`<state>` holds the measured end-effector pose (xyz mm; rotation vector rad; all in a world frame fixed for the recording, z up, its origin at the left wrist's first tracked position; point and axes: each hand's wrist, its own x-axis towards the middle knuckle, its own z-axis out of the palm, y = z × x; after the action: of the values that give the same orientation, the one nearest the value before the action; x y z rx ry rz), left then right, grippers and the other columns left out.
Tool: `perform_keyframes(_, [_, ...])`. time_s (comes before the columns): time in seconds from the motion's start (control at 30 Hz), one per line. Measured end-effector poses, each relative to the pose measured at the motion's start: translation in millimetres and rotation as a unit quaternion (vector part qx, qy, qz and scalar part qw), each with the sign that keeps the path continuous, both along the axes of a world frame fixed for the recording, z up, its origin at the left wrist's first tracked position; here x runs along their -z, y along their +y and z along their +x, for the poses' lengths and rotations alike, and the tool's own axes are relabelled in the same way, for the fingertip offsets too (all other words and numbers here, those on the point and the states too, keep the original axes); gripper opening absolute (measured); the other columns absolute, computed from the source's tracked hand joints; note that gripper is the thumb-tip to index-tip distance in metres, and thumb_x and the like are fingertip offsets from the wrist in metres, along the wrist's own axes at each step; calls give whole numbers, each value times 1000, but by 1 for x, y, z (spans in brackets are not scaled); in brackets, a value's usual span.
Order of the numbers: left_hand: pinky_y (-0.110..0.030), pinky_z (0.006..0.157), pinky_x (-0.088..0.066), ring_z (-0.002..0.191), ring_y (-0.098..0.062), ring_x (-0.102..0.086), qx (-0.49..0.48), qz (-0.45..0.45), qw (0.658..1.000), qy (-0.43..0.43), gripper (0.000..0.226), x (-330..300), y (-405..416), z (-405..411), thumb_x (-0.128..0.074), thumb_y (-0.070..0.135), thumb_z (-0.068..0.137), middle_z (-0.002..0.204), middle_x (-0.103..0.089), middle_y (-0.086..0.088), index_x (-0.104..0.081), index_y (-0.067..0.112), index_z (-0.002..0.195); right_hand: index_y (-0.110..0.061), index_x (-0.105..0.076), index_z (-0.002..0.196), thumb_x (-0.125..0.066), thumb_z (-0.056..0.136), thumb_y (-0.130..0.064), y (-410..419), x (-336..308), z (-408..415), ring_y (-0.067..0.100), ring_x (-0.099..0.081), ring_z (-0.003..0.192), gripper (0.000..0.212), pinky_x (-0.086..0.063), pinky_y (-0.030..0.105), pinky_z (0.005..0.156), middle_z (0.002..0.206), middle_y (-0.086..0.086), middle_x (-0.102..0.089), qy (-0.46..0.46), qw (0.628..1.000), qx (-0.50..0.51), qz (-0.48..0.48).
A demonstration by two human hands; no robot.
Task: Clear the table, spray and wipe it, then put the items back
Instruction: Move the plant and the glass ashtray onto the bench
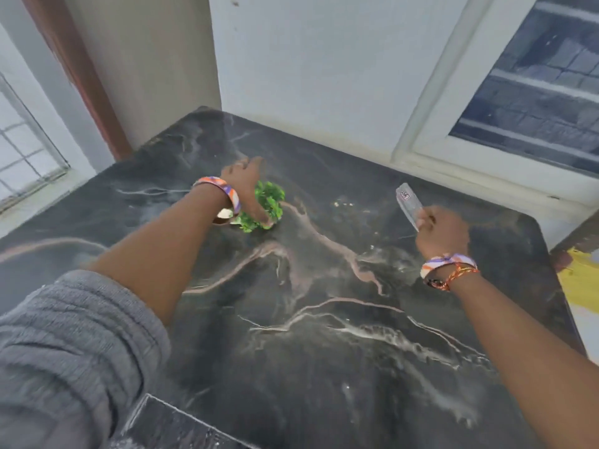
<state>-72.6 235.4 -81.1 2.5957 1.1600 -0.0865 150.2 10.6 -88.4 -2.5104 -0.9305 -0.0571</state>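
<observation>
A dark marble-patterned table (324,319) fills the view. Near its far middle stands a small green leafy plant (269,197), its pot hidden under the leaves and my hand. My left hand (248,186) reaches over it, with the thumb and fingers curled round the plant's sides. On the right, my right hand (442,230) grips a clear, flat plastic object with a small label (410,204), holding it tilted above the table surface. Both wrists wear patterned bangles.
White walls border the table's far edge, with a window frame (486,124) at the right and another window (29,153) at the left. A yellow and white surface (580,280) lies past the right edge. A dark object's corner (168,426) shows at the near edge.
</observation>
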Motion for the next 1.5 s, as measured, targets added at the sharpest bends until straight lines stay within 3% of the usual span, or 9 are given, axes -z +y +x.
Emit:
perform_keyframes(0.13, [-45,107,-39,132,-37,-41,29,-86,993,78,129,15,17,-20,-86,22,55,149,-31,-22,3,12,147,1,-62,111,-43,91,1,1,-3,-37,37,-55,109,28,-40,32,88,117,22,-62,25,999,4,46])
perform_keyframes(0.33, [-45,88,-53,103,-38,-62,34,1,997,-64,62,40,20,-25,-71,15,67,113,-65,-19,-45,12,123,-2,-63,109,-45,90,1,-16,-2,-60,33,-55,110,27,-39,29,90,118,18,-62,48,997,29,59])
perform_keyframes(0.5, [-35,90,-50,106,-32,-61,-10,-77,976,-203,61,18,-15,-1,-77,16,63,116,-65,-14,-55,10,119,-4,-60,110,-45,93,-6,-39,-5,-61,29,-55,108,23,-36,21,81,118,14,-61,102,990,50,80])
perform_keyframes(0.6, [-26,86,-42,109,-27,-60,29,-112,965,-235,58,4,-53,28,-78,13,65,117,-65,-13,-57,7,118,-10,-59,96,-48,92,-14,-59,-7,-60,28,-58,95,12,-48,40,91,100,10,-61,160,977,59,128])
perform_keyframes(0.7, [-24,87,-41,110,-26,-59,91,-127,960,-232,62,-6,-102,61,-79,13,65,119,-64,-10,-55,9,122,-14,-56,91,-54,90,-24,-94,-13,-59,26,-58,90,10,-50,44,85,96,5,-58,166,976,58,128])
perform_keyframes(0.9, [-22,82,-40,107,-23,-60,182,-152,947,-219,65,-18,-220,134,-78,16,64,117,-64,-6,-53,12,123,-3,-62,104,-60,88,-18,-203,-13,-42,26,-58,98,22,-34,18,74,107,12,-65,126,977,100,141])
perform_keyframes(1.0, [-22,82,-41,99,-17,-59,216,-172,936,-218,64,-17,-287,166,-79,15,62,114,-65,-4,-55,12,122,-1,-64,103,-61,86,-14,-270,-10,-29,32,-58,105,22,-38,27,84,110,16,-66,114,974,127,147])
perform_keyframes(1.23, [-27,90,-44,115,-26,-56,305,-196,911,-197,76,-13,-480,247,-82,15,63,124,-59,-9,-46,5,129,2,-62,105,-49,76,-32,-463,-2,9,33,-60,93,46,-21,25,58,101,19,-67,95,966,198,137])
perform_keyframes(1.5, [-32,90,-46,114,-30,-55,360,-231,892,-148,72,18,-633,313,-80,13,64,127,-56,-16,-46,2,127,2,-62,107,-56,87,-13,-605,39,49,35,-59,94,26,-21,25,59,105,21,-66,125,929,332,104])
